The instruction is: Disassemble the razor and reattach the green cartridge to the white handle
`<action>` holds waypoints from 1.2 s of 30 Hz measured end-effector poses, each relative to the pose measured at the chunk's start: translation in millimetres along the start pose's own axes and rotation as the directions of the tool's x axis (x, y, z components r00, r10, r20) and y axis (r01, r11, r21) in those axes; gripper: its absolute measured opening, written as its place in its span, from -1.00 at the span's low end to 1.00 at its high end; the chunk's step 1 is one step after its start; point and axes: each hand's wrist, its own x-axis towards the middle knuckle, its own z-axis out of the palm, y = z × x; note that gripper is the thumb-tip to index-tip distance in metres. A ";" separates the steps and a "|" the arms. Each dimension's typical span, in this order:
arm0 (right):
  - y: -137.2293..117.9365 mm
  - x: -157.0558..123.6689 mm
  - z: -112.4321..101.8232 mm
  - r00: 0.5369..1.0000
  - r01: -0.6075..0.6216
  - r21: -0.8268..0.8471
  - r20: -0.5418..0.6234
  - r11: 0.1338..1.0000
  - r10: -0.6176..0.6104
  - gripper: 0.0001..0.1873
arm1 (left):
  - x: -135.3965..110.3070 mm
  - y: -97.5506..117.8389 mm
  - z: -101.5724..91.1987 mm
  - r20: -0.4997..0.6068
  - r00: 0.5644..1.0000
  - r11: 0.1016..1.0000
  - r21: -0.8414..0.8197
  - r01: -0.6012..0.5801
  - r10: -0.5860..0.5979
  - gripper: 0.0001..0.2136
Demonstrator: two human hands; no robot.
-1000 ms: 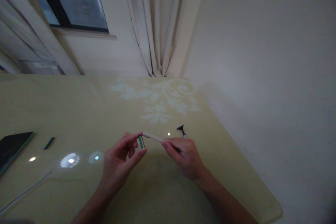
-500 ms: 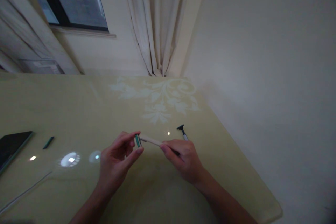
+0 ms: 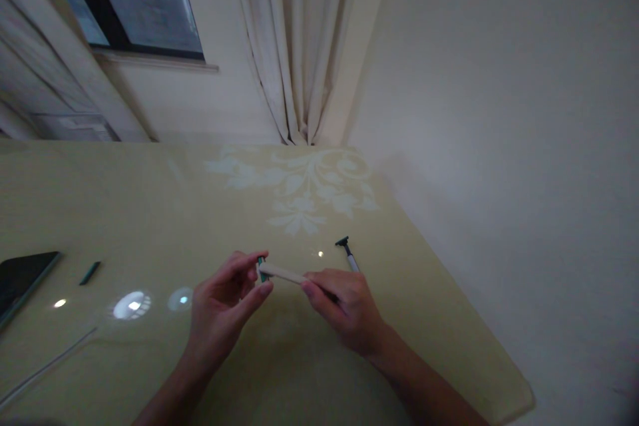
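My left hand [image 3: 222, 309] pinches a small green and dark razor cartridge [image 3: 261, 271] between thumb and fingertips, upright over the table. My right hand [image 3: 344, 303] is closed around a slim pale toothbrush [image 3: 287, 273]. The brush points left, and its head overlaps the cartridge in view, so part of the cartridge is hidden. Whether the bristles press on it, I cannot tell. Just beyond my right hand lies a razor [image 3: 349, 254] with a black head and a grey handle.
On the glossy cream table [image 3: 200, 226], a small dark green strip [image 3: 90, 273] lies at the left near a dark flat device [image 3: 24, 279]. A white cable [image 3: 47, 366] runs in at the lower left. A wall [image 3: 499, 146] borders the table's right side; curtains [image 3: 294, 46] hang behind.
The toothbrush head has moved left and slightly down, from beside the cartridge to across it. My left hand keeps its pinch on the cartridge.
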 end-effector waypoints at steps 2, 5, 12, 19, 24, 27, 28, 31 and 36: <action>0.4 -0.1 0.8 0.999 -0.007 -0.019 -0.043 1.000 0.006 -0.52 | -0.1 -1.5 -0.1 0.002 1.000 1.000 -0.003 0.001 -0.001 -0.68; -0.1 -1.0 1.6 0.998 0.010 -0.020 -0.063 1.000 -0.011 -0.52 | -1.0 -2.0 0.3 0.017 1.000 1.000 0.007 0.001 -0.001 -0.68; -1.6 -1.0 0.2 0.996 -0.009 -0.036 -0.091 0.999 0.005 -0.52 | -1.7 0.9 1.5 0.022 1.000 1.000 0.013 -0.005 0.004 -0.68; 0.0 -1.6 -1.6 0.999 0.012 -0.081 -0.045 0.997 -0.016 -0.54 | -2.3 0.8 1.1 0.020 1.000 1.000 0.028 -0.005 0.004 -0.66; -0.1 -1.7 -3.4 0.999 0.038 -0.060 -0.022 0.997 -0.039 -0.56 | -2.8 2.5 2.0 0.019 1.000 0.999 0.039 0.014 -0.014 -0.67; 0.3 -0.2 -3.7 0.998 0.007 -0.053 -0.059 0.999 -0.010 -0.55 | -2.9 2.2 2.2 0.021 1.000 1.000 0.025 0.006 -0.006 -0.68; 0.7 0.3 -3.9 0.997 -0.002 -0.045 -0.078 0.999 -0.001 -0.54 | -3.0 1.7 2.1 0.024 1.000 1.000 0.021 0.003 -0.003 -0.68; 2.2 1.3 -4.6 0.999 0.017 -0.020 -0.051 1.000 -0.018 -0.54 | -3.6 0.0 1.6 0.032 0.999 0.999 0.037 0.017 -0.018 -0.66; 3.7 1.6 -6.8 0.998 -0.002 -0.057 -0.056 0.998 -0.001 -0.53 | -4.3 -0.7 1.6 0.030 1.000 1.000 0.021 0.007 -0.007 -0.68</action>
